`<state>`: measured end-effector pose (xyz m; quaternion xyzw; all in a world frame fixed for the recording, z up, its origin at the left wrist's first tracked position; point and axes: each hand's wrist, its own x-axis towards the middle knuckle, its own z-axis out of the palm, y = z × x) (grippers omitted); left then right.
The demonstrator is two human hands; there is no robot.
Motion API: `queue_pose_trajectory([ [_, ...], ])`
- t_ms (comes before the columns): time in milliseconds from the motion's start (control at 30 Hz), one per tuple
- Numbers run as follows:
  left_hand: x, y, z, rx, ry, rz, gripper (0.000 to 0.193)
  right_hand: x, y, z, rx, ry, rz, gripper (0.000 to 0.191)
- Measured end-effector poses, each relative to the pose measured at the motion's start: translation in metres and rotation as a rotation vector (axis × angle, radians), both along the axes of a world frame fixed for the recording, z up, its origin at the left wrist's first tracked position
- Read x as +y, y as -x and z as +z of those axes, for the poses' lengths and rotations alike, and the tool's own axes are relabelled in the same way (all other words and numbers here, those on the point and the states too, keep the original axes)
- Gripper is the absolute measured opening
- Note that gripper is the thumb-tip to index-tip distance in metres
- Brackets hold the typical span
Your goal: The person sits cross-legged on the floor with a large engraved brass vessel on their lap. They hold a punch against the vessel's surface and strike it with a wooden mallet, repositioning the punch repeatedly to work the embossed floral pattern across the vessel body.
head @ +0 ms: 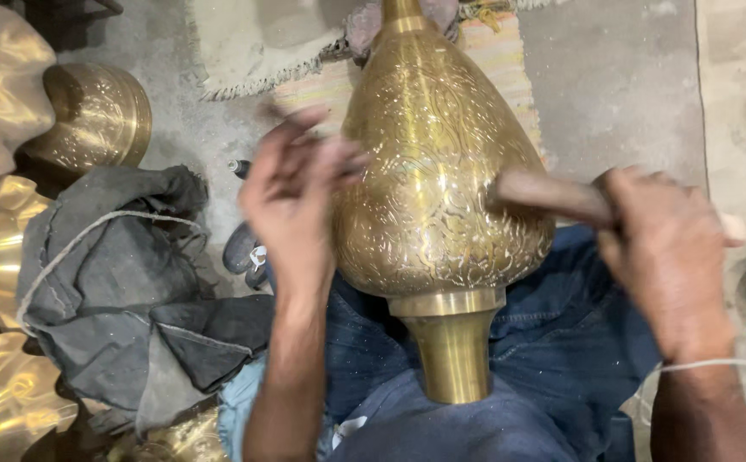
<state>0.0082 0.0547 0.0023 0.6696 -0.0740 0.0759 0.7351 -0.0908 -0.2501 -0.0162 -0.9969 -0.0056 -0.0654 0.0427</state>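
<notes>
The left hand pinches a thin, blurred tool, seemingly a chisel, against an engraved brass vase lying on the person's lap between both hands. The right hand is closed around a wooden mallet whose head meets the vase's side. A dark cloth bundle sits left of the left hand. A mistimed blow could likely strike fingers, or a slipping point could scar the pattern.
</notes>
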Motion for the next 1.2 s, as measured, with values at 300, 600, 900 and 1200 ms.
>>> queue_pose_trajectory([
  [300,0.039,0.04,-0.046,0.104,-0.022,0.303,0.031,-0.001,-0.02,-0.022,0.11,-0.245,-0.066,0.026],
  [600,0.0,0.047,-0.066,-0.05,-0.03,0.277,0.024,0.016,-0.035,-0.022,0.145,-0.954,-0.246,0.047],
  [900,-0.017,0.042,-0.072,-0.087,0.034,0.243,0.026,0.006,-0.042,-0.05,0.195,-1.22,-0.117,0.065],
  [1200,-0.018,0.035,-0.079,-0.209,-0.061,0.102,0.025,-0.005,-0.033,-0.077,0.22,-1.329,-0.227,0.068],
])
